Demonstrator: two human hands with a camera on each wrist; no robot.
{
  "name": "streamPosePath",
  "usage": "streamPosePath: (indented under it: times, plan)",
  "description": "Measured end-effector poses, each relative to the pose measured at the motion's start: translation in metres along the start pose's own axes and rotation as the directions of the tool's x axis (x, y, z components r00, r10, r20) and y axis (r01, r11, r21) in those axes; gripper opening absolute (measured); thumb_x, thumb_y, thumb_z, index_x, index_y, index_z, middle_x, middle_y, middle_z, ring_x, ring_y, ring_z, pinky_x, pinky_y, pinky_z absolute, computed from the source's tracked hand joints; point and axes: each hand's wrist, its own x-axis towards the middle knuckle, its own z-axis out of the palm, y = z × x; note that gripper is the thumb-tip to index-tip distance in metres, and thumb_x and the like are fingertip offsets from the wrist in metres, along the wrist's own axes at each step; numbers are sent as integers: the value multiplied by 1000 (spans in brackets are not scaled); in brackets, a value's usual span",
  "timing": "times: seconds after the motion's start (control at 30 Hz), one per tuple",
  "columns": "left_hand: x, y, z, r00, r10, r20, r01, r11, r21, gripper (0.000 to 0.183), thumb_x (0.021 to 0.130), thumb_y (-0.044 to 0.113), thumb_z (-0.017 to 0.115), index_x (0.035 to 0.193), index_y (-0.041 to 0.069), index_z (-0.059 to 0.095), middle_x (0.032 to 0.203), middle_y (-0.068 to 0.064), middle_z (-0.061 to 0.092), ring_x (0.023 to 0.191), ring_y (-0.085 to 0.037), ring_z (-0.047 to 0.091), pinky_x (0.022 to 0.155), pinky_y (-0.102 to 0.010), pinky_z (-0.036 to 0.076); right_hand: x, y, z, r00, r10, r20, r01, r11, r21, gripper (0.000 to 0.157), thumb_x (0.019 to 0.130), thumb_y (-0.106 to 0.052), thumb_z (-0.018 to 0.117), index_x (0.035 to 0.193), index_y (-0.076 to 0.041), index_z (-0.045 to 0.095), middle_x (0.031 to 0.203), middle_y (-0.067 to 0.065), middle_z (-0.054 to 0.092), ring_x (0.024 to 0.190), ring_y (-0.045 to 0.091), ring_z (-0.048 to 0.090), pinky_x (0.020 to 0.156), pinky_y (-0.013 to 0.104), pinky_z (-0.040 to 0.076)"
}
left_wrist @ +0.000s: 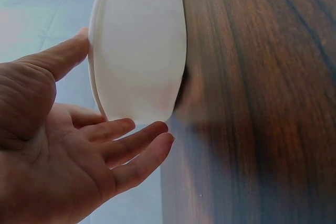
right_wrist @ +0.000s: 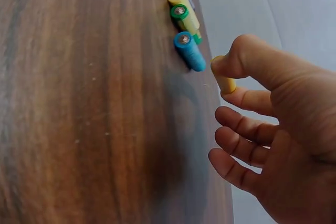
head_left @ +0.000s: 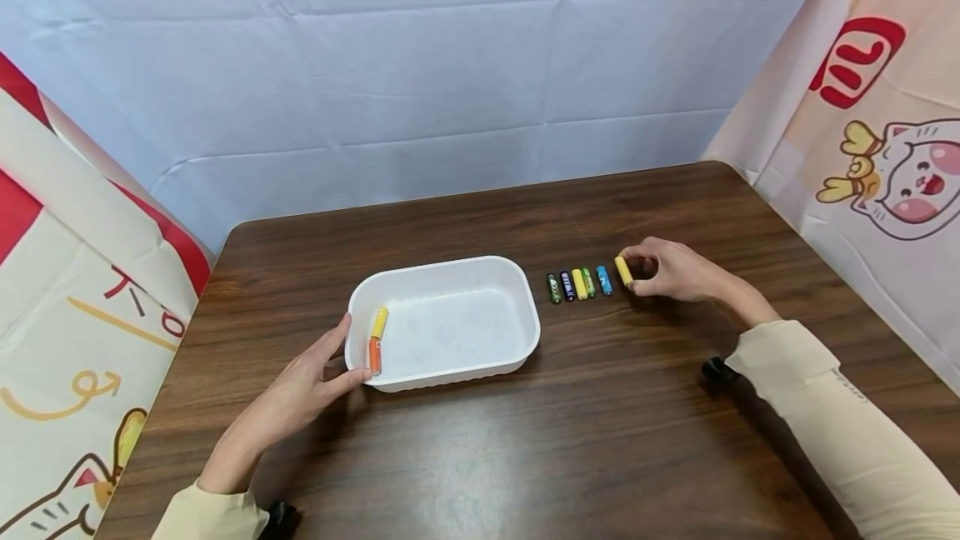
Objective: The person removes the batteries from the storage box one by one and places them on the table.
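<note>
We see a dark wooden counter [head_left: 600,440] with a visible grain and a soft shine on its top. Behind it hangs a pale blue cloth [head_left: 420,65], creased in straight fold lines, reaching down to the counter's far edge. On the left we see a cream curtain [head_left: 67,290] with red bands, red lettering and a yellow swirl, plus part of a cartoon animal near the bottom corner. On the right we see a second cream curtain [head_left: 870,132] printed with red characters and a cartoon cat [head_left: 918,177] with pink cheeks and a yellow bow. Both curtains slant inward toward the blue cloth.
</note>
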Motion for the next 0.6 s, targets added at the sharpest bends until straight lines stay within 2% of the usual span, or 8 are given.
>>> streamPosePath:
  times: [0.3,0.6]
  plan:
    - [0,0,0,1000,-4,1,4,1000,4,92,99,39,71,163,-2,18,164,-28,27,148,-45,32,113,-62,36,2,4,8,1000,-5,23,5,1000,-9,48,92,-13,76,134,5,63,107,13,59,92,25,55,77,43,47]
    - [-1,0,0,1000,-2,-1,2,1000,10,92,99,39,70,163,-2,18,164,-28,28,148,-45,31,113,-63,34,4,4,11,999,-18,29,19,999,-26,48,91,-11,76,134,5,64,104,13,58,89,24,52,75,42,46]
